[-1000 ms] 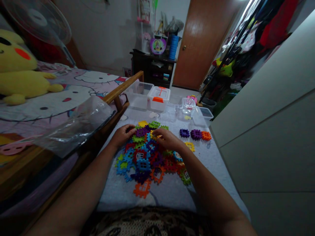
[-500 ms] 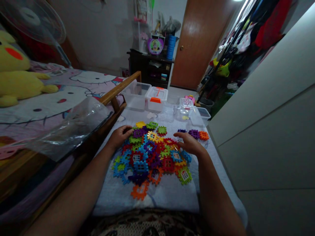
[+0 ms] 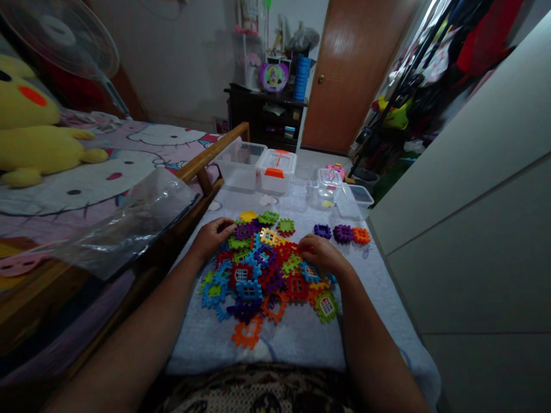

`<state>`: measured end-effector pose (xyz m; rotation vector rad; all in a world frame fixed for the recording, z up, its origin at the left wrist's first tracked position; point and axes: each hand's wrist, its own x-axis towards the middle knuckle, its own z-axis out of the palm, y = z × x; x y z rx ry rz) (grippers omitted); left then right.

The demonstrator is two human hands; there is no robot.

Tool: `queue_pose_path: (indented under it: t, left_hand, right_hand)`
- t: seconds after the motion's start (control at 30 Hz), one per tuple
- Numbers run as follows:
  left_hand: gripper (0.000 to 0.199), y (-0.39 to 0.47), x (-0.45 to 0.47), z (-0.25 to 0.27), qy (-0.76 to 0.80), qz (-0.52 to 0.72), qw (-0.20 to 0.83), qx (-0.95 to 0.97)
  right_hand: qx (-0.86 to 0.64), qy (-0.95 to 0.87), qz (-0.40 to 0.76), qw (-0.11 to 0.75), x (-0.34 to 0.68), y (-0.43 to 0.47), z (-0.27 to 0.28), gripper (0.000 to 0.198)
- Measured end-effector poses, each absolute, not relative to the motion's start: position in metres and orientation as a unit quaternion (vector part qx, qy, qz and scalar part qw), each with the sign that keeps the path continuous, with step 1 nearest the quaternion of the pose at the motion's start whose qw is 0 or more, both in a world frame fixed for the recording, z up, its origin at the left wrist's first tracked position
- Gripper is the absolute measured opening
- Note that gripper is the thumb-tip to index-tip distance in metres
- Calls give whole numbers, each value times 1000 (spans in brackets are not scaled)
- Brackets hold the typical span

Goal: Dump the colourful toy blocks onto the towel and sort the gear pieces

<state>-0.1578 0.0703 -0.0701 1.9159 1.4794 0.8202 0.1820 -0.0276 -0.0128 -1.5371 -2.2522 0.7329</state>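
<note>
A heap of colourful plastic interlocking building blocks (image 3: 274, 275), square with toothed edges and some with window grids, covers the middle of the cloth. At its left edge rests my left hand (image 3: 213, 236), thumb and fingers apart, beside a purple block (image 3: 245, 231). On the other side my right hand (image 3: 322, 252) reaches into the heap, its fingers curled down onto a red block (image 3: 305, 248). The fingertips partly hide that block. Beyond the right hand lie a dark blue block (image 3: 322, 230), a purple block (image 3: 343, 233) and an orange block (image 3: 361, 236) in a row.
Clear plastic boxes stand at the far end, one a lidded box with orange clips (image 3: 275, 172). A wooden rail (image 3: 215, 150) and a bed with a yellow plush toy (image 3: 41, 146) are at left, with a clear bag (image 3: 138, 221). A white cabinet (image 3: 482, 241) borders the right.
My right hand has moved left and down onto the heap, and its spread fingers have closed over a red block. The left hand stays at the heap's left edge. The view has shifted slightly.
</note>
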Motion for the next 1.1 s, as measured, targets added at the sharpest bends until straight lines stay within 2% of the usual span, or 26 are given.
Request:
queue_pose_path:
  t: [0.23, 0.37, 0.53, 0.67, 0.8, 0.9, 1.1]
  left_hand:
    - [51, 68, -156, -67, 553, 314, 300, 711]
    - [51, 68, -155, -66, 554, 312, 300, 711]
    - [51, 68, -155, -67, 551, 315, 298, 713]
    - [50, 69, -156, -67, 557, 312, 295, 711]
    - [51, 70, -156, -69, 553, 315, 296, 712]
    - [52, 69, -156, -68, 554, 312, 293, 714]
    - [51, 69, -156, -67, 550, 306, 293, 720]
  right_hand:
    - [-613, -699, 222, 294, 187, -28, -26, 24]
    - [-642, -654, 208, 342, 191, -27, -30, 28]
    - [-622, -615, 300, 381, 194, -28, -28, 25]
    - [-577, -587, 422, 381, 189, -33, -21, 21]
    - [-544, -596, 461, 370, 177, -35, -17, 20]
    - [-540, -630, 434, 351, 171, -35, -19, 17]
    - [-603, -662, 292, 334, 179, -27, -26, 18]
